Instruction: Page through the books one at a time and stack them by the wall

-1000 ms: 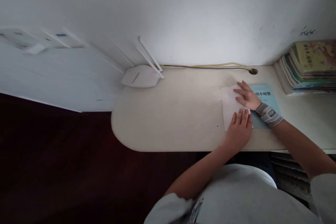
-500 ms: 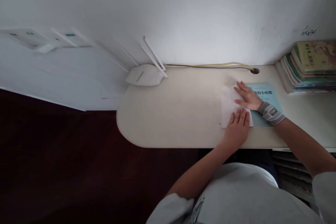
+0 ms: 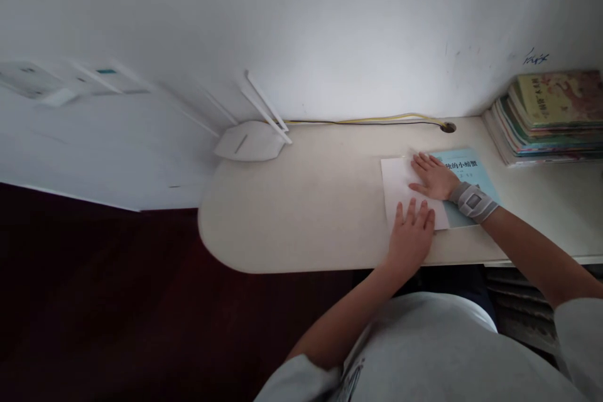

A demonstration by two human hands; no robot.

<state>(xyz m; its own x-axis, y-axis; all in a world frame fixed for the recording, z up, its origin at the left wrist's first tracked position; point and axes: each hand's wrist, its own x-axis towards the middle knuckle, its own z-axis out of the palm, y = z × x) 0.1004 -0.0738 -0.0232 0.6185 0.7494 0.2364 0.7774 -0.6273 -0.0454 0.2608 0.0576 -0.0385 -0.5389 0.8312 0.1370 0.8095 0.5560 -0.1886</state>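
Note:
A white sheet or page [image 3: 396, 182] lies on the desk, overlapping the left part of a light blue book [image 3: 475, 179] with dark printed characters on its cover. My left hand [image 3: 411, 232] rests with its spread fingers on the sheet's lower part. Farther back, my right hand [image 3: 433, 177], with a grey band round the wrist, lies flat across the sheet's right side, beside the blue cover. The fingers of both hands are apart, and neither hand grips anything.
A white router [image 3: 249, 141] with antennas stands by the wall at the desk's [image 3: 292, 213] rounded left end. Yellow and black cables [image 3: 358, 119] run along the wall to a desk hole. At the right is a stack of books [image 3: 556, 119].
The view has shifted slightly, so desk and objects appear farther left. The right hand sits a little closer to the body on the sheet, and the sheet's upper edge now lies flatter.

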